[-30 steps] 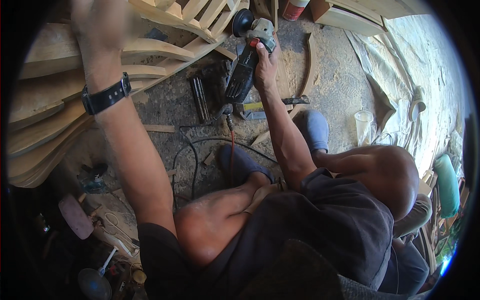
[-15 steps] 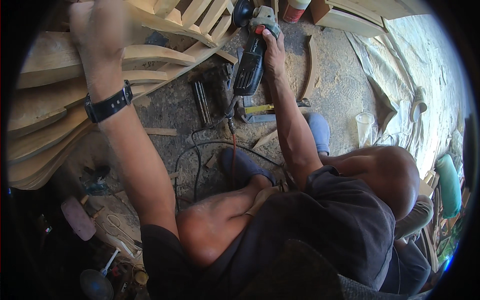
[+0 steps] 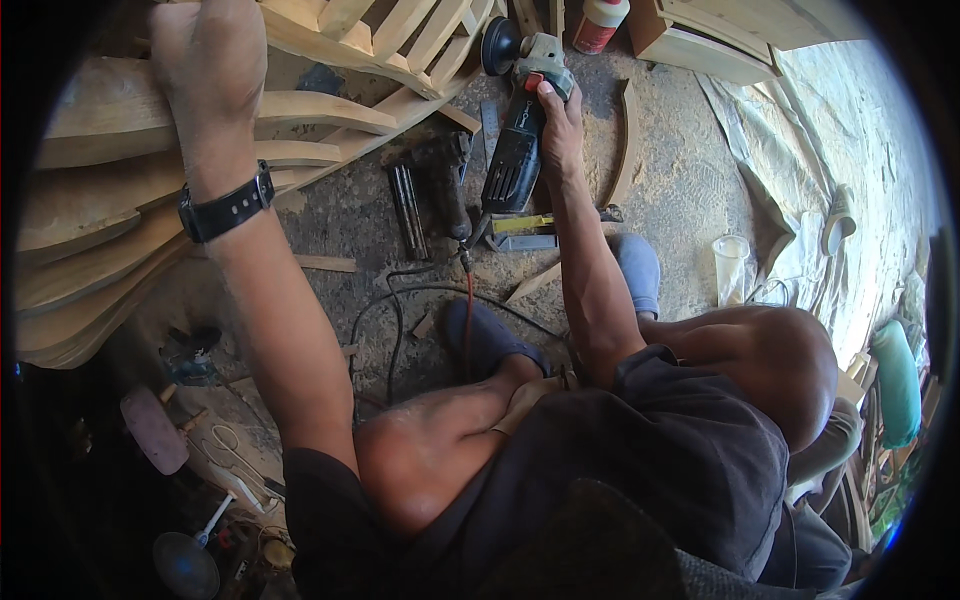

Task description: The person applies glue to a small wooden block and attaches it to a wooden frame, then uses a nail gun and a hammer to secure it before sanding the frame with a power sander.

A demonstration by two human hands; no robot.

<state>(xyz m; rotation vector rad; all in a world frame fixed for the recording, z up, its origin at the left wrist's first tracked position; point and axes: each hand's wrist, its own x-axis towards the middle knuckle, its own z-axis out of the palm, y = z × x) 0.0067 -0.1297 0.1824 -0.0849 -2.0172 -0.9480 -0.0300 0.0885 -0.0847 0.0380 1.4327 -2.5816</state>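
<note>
My right hand is wrapped round an angle grinder, its thumb beside the red switch. A round dark disc sits on the grinder's head, apart from the slatted wooden frame to its left. At the upper left my left hand, slightly blurred, is closed like a fist over curved pale wooden pieces. Its fingertips are hidden, so what it holds, if anything, cannot be made out. A black watch is on that wrist.
On the dusty floor lie another dark power tool, a yellow-and-grey square tool, a curved wooden strip and looping cables. A red-and-white bottle stands at the top, a clear plastic cup at right.
The grinder in my right hand has shifted slightly down and to the right, away from the frame. My left hand has moved a little to the right and looks less blurred.
</note>
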